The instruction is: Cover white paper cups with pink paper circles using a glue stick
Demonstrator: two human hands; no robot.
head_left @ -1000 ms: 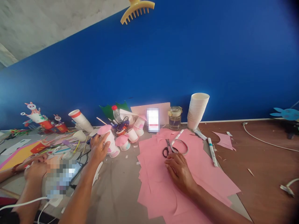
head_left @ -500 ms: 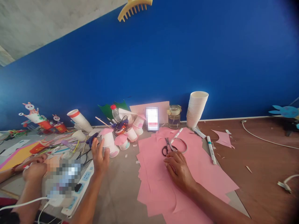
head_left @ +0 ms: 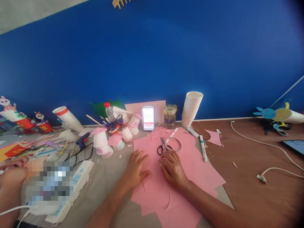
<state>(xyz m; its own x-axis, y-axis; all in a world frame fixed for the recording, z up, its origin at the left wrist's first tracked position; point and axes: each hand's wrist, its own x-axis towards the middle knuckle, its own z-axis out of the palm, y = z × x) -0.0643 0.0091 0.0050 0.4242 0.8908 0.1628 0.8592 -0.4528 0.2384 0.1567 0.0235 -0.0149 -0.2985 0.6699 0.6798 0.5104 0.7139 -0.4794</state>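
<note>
My left hand [head_left: 137, 169] is over the left side of the stacked pink paper sheets [head_left: 180, 202], its fingers spread and holding nothing. On the same sheets rests my right hand [head_left: 173, 169], fingers loosely bent and nothing visible in its grasp. Just beyond its fingertips lie scissors [head_left: 161, 149] with dark handles and a roll of tape [head_left: 174, 144] that partly overlaps them. A white marker [head_left: 203, 148] lies along the right edge of the paper.
Behind the paper stand a phone [head_left: 148, 118], a glass jar [head_left: 170, 116] and a tall stack of paper cups [head_left: 192, 109]. Cups with pink tops [head_left: 100, 139] and a power strip [head_left: 73, 188] are at left. Another person's hands [head_left: 13, 172] are at far left.
My left hand has come down and right, from near the pink-topped cups onto the pink paper. My right hand stays by the scissors. The view has turned to the right.
</note>
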